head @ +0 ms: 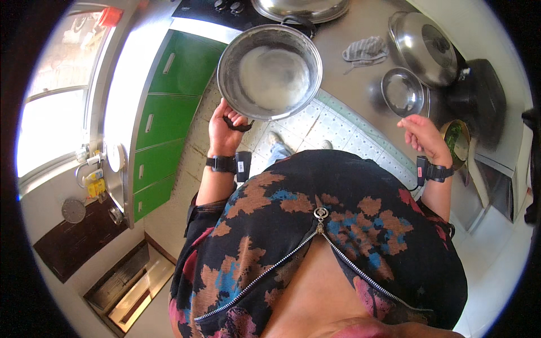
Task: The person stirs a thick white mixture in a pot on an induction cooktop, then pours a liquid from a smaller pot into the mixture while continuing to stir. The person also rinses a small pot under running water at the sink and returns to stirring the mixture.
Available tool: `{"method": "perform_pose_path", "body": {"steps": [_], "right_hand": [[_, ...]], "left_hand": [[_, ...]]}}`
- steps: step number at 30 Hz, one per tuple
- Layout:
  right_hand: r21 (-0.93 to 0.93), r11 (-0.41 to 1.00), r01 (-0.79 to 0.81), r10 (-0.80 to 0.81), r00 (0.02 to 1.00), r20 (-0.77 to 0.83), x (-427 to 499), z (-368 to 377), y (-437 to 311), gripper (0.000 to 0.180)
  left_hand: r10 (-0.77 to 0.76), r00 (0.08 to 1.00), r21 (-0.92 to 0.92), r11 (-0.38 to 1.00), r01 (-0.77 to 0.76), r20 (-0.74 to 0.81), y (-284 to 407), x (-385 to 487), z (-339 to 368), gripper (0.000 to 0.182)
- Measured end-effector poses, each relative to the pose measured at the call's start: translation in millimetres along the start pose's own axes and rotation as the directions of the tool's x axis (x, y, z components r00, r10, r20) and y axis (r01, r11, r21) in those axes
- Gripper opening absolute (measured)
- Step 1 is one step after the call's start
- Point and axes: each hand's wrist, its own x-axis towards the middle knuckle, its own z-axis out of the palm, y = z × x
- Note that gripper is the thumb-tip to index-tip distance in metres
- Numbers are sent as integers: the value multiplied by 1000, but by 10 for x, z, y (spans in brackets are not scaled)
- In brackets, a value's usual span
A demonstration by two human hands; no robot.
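My left hand (228, 129) grips one black side handle of a deep two-handled metal pot (224, 91). The pot is held over the tiled floor beside the counter, and its other handle (298, 20) points away from me. Cloudy whitish liquid (274, 76) covers its bottom. Out to the right, my right hand (424, 137) hovers at the counter with its fingers curled in; no object shows in it. A shiny metal bowl (402, 93) lies just beyond that hand. Close to its right is a bowl with chopped greens (454, 137).
A large domed metal lid (427, 48) and a grey striped cloth (367, 50) rest on the steel counter (334, 50). Another broad metal lid (302, 8) covers part of the black stove (198, 8). Green drawers (177, 101) stand to the left, below a bright window (55, 126).
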Motion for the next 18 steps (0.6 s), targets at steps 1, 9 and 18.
{"method": "perform_pose_path", "body": {"steps": [1, 9, 18], "right_hand": [[80, 991, 105, -107, 994, 18, -25, 60, -144, 30], [127, 943, 308, -316, 948, 44, 109, 773, -1323, 24], [88, 887, 454, -431, 880, -198, 429, 1251, -2793, 23]], "left_hand": [[-41, 997, 13, 999, 40, 68, 111, -77, -66, 40], [109, 990, -275, 958, -82, 84, 1057, 26, -495, 43], [126, 990, -162, 980, -114, 66, 1958, -76, -764, 39]]}}
